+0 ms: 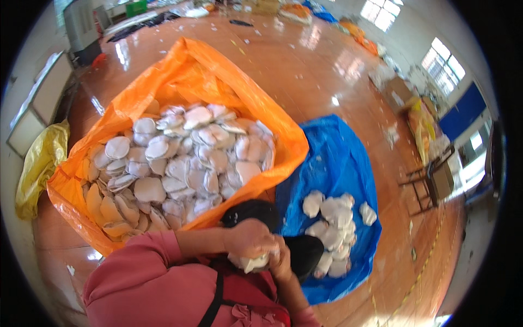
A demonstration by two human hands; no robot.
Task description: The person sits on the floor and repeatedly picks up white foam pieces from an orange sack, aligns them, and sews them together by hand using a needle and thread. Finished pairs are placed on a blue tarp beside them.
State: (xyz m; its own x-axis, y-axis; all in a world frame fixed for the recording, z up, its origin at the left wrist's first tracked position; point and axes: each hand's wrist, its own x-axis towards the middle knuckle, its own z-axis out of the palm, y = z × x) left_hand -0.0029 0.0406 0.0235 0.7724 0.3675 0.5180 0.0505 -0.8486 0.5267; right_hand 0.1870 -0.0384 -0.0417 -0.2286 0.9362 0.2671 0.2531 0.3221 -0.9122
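Close to my body, my left hand (251, 240) and my right hand (280, 262) meet around a white fabric piece (253, 264). Fingers of both hands are closed on it, and part of it is hidden behind them. Just beyond my left forearm lies a large heap of flat, rounded white fabric pieces (150, 189) inside a wide orange sack (267, 111). To the right of my knees, bunched white fabric pieces (336, 212), plumper in shape, lie piled on a blue plastic sheet (332, 147).
My dark-clad knee (306, 253) sits between the sack and the sheet. A yellow sack (41, 166) lies at the left wall. On the right stand a chair (433, 177) and a cardboard box (397, 95). Small scraps dot the reddish tiled floor (305, 82).
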